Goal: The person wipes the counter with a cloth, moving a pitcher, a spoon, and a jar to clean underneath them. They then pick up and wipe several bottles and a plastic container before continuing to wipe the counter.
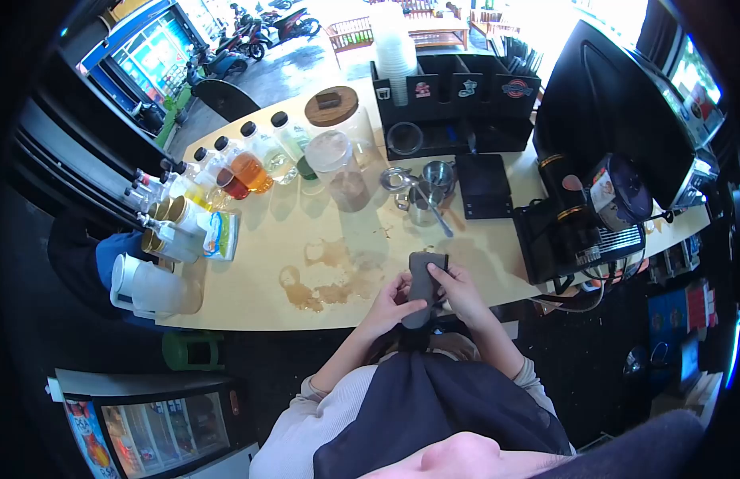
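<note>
Near the counter's front edge, close to my body, a dark grey folded cloth (422, 281) is held upright between both hands. My left hand (390, 308) grips its lower left side, with the thumb lying across its face. On the other side, my right hand (462, 297) holds the upper right edge with the thumb on top. My other fingers are partly hidden behind the cloth. Left of my hands, brown liquid stains (326, 294) spread over the light wooden counter (250, 307). Beyond the cloth stand metal cups (438, 174) with a long spoon (440, 214).
Bottles with black caps (247, 169) line the far left side. A clear tub (338, 172), a wood-lidded jar (332, 108) and a black organizer (466, 120) stand behind. Left is a plastic pitcher (150, 286); right, a black machine (545, 247) with a cable.
</note>
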Demonstrator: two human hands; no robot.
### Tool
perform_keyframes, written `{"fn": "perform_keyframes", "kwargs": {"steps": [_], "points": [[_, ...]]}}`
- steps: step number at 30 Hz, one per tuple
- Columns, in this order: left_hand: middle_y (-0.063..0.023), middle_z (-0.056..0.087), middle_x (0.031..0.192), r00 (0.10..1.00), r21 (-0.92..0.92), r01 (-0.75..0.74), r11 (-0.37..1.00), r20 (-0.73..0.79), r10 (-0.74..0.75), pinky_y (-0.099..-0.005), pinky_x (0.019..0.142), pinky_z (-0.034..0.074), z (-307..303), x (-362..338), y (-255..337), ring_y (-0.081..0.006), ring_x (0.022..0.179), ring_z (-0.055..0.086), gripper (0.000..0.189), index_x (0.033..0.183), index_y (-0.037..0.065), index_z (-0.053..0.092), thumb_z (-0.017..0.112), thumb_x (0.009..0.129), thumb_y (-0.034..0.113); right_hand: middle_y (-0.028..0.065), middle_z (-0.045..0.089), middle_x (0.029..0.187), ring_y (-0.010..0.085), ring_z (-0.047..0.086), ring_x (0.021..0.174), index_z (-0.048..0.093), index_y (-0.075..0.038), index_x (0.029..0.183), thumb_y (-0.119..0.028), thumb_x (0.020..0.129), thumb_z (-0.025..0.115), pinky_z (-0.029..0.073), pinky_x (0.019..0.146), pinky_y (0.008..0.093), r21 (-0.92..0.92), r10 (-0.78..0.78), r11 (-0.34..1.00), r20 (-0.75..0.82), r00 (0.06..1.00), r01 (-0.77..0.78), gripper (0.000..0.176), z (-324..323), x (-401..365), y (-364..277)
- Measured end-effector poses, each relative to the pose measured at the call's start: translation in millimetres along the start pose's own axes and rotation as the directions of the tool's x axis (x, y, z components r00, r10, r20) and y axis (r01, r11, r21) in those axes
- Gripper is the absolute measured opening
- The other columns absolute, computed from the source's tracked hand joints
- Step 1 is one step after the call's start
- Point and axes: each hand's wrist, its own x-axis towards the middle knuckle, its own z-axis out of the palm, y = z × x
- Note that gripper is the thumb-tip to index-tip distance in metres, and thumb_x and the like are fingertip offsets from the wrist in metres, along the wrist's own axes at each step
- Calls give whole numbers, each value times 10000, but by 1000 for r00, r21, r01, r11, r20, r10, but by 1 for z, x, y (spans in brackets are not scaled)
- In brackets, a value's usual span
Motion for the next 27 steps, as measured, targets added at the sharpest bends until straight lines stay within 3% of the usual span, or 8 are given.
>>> {"fn": "perform_keyframes", "kwargs": {"steps": [3,6,8,13,15,16,23,27], "points": [[-32,622,1217,979,152,-54,987,201,23,-287,991,446,-25,-8,12,-115,1095,588,577,1353,60,486,789,867,126,-6,710,900,73,636,807,702,-3,1089,-247,1003,641,493,723,224,143,-79,986,-45,996,84,265,20,6,-7],[-19,684,1053,991,360,-91,928,128,47,-268,854,492,-45,-20,38,-96,911,621,468,1239,49,603,819,833,137,12,703,951,69,621,816,693,14,1076,-161,1007,603,490,755,234,-57,-210,976,-1,978,209,208,15,16,-9],[-32,712,888,996,713,78,697,-84,-26,-284,716,509,-63,-27,57,-103,753,609,370,1088,29,697,856,787,173,16,703,957,73,619,839,691,18,1074,-136,1005,593,489,775,240,-127,-290,948,32,956,292,196,11,23,-12],[7,715,850,994,707,59,705,-104,21,-252,633,463,-128,-31,79,-62,733,580,183,972,22,742,804,833,125,9,688,921,83,609,880,691,24,1073,-85,996,578,480,813,250,-219,-407,898,-78,910,383,174,24,34,-33],[-35,729,903,989,672,-86,735,-30,144,-278,747,505,-147,-31,91,-102,808,628,207,989,14,748,797,840,149,7,685,917,79,608,878,698,18,1066,-98,989,597,478,814,250,-228,-386,906,-99,917,357,171,30,35,-43],[-48,722,940,961,379,-235,895,-50,273,-280,793,513,-155,-27,94,-112,870,647,144,976,-2,723,739,890,112,5,683,913,75,606,876,705,12,1059,-111,982,616,477,814,250,-236,-367,913,-121,922,332,170,37,36,-49],[-15,682,963,919,-129,-324,937,-280,279,-259,779,523,-181,-19,104,-81,857,644,77,1008,49,636,613,998,122,-47,619,770,50,554,727,718,13,1026,-176,974,665,432,657,237,-408,-632,727,-84,771,552,204,55,72,-32],[-22,692,988,875,20,-274,961,-409,258,-265,799,531,-197,-3,96,-88,866,653,136,1062,43,639,603,1018,166,-64,629,787,40,551,743,726,14,1012,-212,987,664,438,669,227,-244,-502,859,-228,834,450,236,69,93,-12]]}}
